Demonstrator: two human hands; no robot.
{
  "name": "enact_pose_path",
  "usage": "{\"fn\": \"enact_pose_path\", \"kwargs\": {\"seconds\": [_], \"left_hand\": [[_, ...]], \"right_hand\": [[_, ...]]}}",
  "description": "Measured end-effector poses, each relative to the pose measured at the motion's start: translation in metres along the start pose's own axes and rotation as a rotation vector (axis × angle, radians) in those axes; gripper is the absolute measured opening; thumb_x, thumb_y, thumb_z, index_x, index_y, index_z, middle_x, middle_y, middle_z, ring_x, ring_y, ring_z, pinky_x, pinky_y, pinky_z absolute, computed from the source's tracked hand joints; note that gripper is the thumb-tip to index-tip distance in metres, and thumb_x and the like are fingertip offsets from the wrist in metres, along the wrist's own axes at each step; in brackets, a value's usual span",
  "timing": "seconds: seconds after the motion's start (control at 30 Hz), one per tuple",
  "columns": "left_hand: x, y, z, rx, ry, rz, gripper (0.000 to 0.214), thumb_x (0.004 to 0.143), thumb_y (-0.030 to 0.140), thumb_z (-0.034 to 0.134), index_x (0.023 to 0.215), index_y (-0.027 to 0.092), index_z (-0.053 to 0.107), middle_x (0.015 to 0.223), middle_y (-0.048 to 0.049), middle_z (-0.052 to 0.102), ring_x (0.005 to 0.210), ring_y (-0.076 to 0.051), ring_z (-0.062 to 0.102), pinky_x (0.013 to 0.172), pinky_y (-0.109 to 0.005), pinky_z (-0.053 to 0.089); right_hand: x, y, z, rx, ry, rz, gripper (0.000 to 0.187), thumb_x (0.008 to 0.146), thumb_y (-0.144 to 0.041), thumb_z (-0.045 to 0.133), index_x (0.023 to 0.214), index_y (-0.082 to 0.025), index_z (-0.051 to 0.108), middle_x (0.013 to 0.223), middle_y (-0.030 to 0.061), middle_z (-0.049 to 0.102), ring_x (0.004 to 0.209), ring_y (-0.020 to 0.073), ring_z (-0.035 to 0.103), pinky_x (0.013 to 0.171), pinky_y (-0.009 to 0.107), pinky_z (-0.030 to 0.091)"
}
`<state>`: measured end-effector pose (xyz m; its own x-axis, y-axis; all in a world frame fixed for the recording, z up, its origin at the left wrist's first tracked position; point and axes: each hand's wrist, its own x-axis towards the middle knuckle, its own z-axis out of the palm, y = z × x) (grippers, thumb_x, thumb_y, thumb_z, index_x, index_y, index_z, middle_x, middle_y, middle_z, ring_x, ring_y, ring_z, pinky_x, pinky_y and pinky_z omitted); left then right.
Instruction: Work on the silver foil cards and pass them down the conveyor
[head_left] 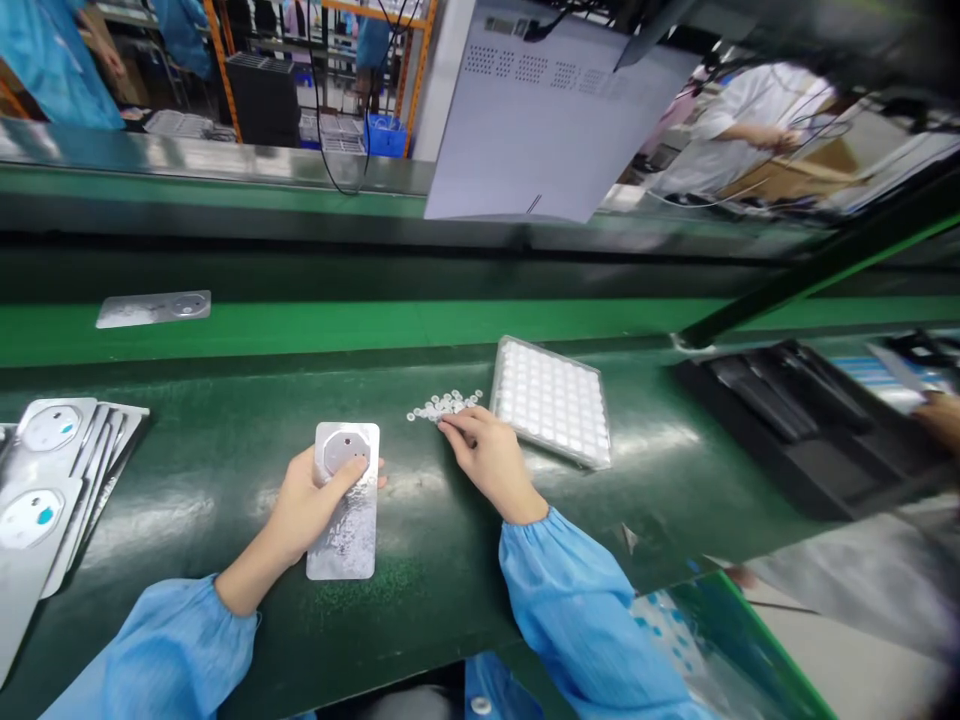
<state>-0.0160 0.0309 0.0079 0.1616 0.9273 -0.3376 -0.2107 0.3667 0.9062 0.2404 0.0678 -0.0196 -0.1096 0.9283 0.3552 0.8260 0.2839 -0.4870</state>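
My left hand (pixel 311 505) is closed around a flat silver plate (pixel 346 545) with rounded corners, the thumb lying across the round recess near its top. At a small heap of white rings (pixel 451 403) on the green bench, my right hand (pixel 491 455) has thumb and forefinger pressed together. What lies between those fingertips is too small to make out. Just beyond this hand sits a clear tray (pixel 555 400) filled with rows of white round pieces. To the far left, several silver plates (pixel 56 480) overlap in a stack, with white discs and blue-green dots in their recesses.
Another silver plate (pixel 154 308) lies on the green ledge at the back. On the right are a black tray (pixel 810 420) and a co-worker's hand (pixel 941 415). A green-edged bin (pixel 780 640) stands at the front right. A white sheet (pixel 547 110) hangs above the bench.
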Motion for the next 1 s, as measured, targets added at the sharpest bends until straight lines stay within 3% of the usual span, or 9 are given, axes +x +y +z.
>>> {"fn": "enact_pose_path", "kwargs": {"seconds": [0.13,0.37,0.47,0.53,0.67,0.73,0.87,1.0], "left_hand": [[-0.001,0.002,0.002,-0.010,0.004,0.000,0.055,0.073,0.049,0.088,0.106,0.011,0.067,0.106,-0.0195,0.078,0.086,-0.034,0.079,0.062,-0.032,0.062],[-0.002,-0.002,0.002,-0.076,0.018,0.021,0.053,0.070,0.049,0.090,0.101,0.012,0.069,0.098,-0.0176,0.079,0.082,-0.033,0.079,0.063,-0.032,0.061],[-0.002,-0.006,0.004,-0.129,-0.010,0.023,0.055,0.068,0.054,0.090,0.097,0.012,0.070,0.092,-0.0167,0.079,0.079,-0.033,0.079,0.063,-0.033,0.061],[-0.001,-0.008,0.005,-0.165,-0.018,0.030,0.058,0.066,0.057,0.090,0.096,0.012,0.070,0.091,-0.0173,0.079,0.078,-0.033,0.079,0.063,-0.034,0.061],[0.002,-0.008,0.007,-0.157,0.075,0.092,0.061,0.065,0.060,0.090,0.095,0.011,0.070,0.088,-0.0163,0.079,0.076,-0.031,0.078,0.063,-0.032,0.061],[0.001,-0.007,0.006,-0.116,0.127,0.104,0.061,0.066,0.062,0.089,0.094,0.011,0.070,0.087,-0.0156,0.079,0.075,-0.030,0.078,0.063,-0.032,0.061],[-0.004,-0.006,-0.003,0.057,0.214,0.130,0.063,0.070,0.067,0.083,0.093,0.009,0.073,0.085,-0.0148,0.079,0.079,-0.031,0.077,0.066,-0.031,0.061],[0.010,-0.003,-0.016,0.178,0.286,0.172,0.063,0.069,0.060,0.086,0.113,0.017,0.073,0.104,-0.0099,0.080,0.102,-0.034,0.075,0.080,-0.035,0.064]], "right_hand": [[0.002,0.000,0.003,0.014,0.027,0.002,0.033,0.103,-0.040,0.055,0.101,-0.017,0.079,0.091,0.0081,0.071,0.064,0.0176,0.061,0.069,0.032,0.051],[-0.004,-0.004,0.005,0.079,0.084,-0.022,0.043,0.104,-0.049,0.048,0.093,-0.018,0.076,0.085,0.0089,0.071,0.065,0.0194,0.061,0.066,0.034,0.050],[-0.011,-0.007,0.009,0.177,0.137,0.009,0.041,0.100,-0.053,0.054,0.095,-0.019,0.075,0.084,0.0092,0.073,0.065,0.0204,0.062,0.063,0.033,0.050],[-0.016,-0.014,0.013,0.319,0.058,0.059,0.041,0.099,-0.055,0.056,0.098,-0.019,0.076,0.081,0.0078,0.073,0.062,0.0201,0.063,0.058,0.031,0.049],[-0.027,-0.053,0.017,0.630,-0.453,-0.015,0.044,0.100,-0.056,0.053,0.082,-0.020,0.072,0.067,0.0035,0.068,0.057,0.0176,0.059,0.054,0.028,0.043],[-0.032,-0.075,0.016,0.658,-0.601,-0.068,0.043,0.098,-0.053,0.059,0.070,-0.020,0.063,0.060,0.0003,0.061,0.053,0.0146,0.053,0.053,0.027,0.037],[-0.036,-0.096,0.017,0.682,-0.566,-0.062,0.048,0.099,-0.053,0.056,0.065,-0.021,0.047,0.055,-0.0035,0.049,0.051,0.0110,0.047,0.052,0.025,0.032],[-0.035,-0.074,0.014,0.905,-0.443,0.197,0.053,0.095,-0.071,0.052,0.078,-0.021,0.051,0.060,-0.0035,0.055,0.050,0.0109,0.055,0.045,0.020,0.038]]}}
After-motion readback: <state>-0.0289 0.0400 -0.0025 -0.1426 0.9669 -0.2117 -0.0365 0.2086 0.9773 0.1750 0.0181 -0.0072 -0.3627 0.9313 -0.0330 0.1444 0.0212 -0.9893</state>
